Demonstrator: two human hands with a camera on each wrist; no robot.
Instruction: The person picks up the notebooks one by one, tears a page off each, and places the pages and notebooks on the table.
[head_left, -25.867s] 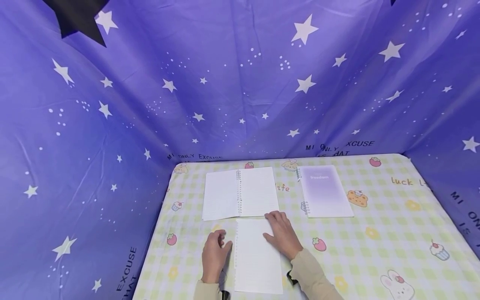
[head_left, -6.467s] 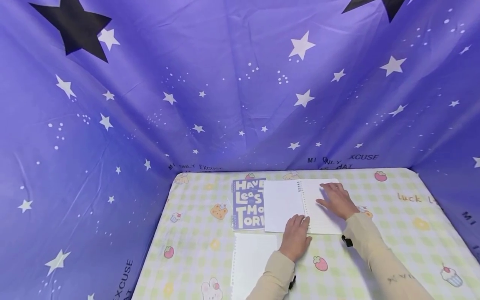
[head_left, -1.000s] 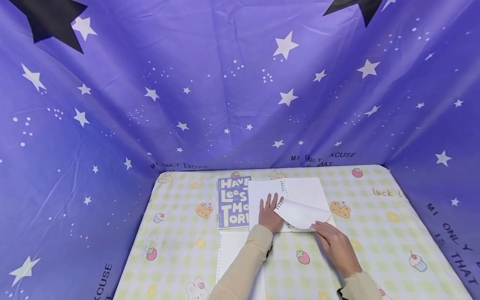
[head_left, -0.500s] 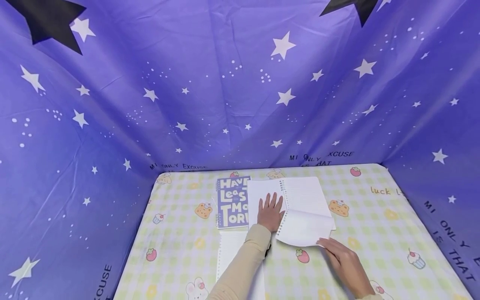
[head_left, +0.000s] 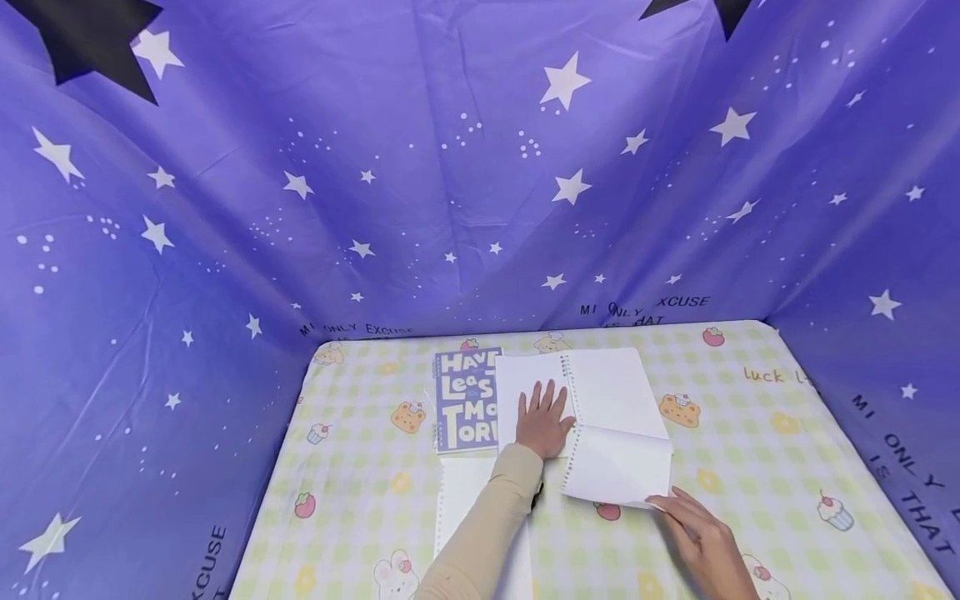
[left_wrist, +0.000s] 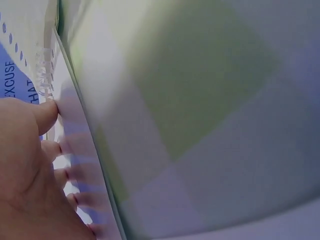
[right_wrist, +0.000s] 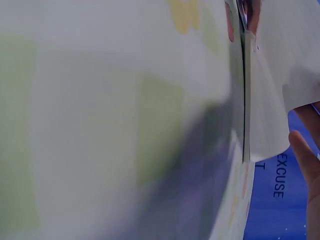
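Note:
An open spiral notebook [head_left: 611, 387] lies on the table, blank pages facing up. My left hand [head_left: 542, 421] rests flat on its left page, fingers spread beside the coil. My right hand [head_left: 705, 533] pinches the near right corner of a lined paper sheet [head_left: 618, 467]. Small holes run along the sheet's left edge. The sheet reaches past the notebook's near edge and bends across the right page. In the right wrist view the thumb [right_wrist: 300, 147] stands apart from the paper and the fingers are partly hidden behind it.
A purple notebook with big white lettering [head_left: 465, 404] lies left, its right side under the open one. Another loose sheet with a holed edge [head_left: 457, 500] lies nearer, partly under my left forearm. A checked cloth [head_left: 360, 500] covers the table; starry purple curtains [head_left: 450, 167] surround it.
The right hand has drawn the sheet toward me, off the coil and past the notebook's near edge. Its curl has flattened. My left hand stays on the left page.

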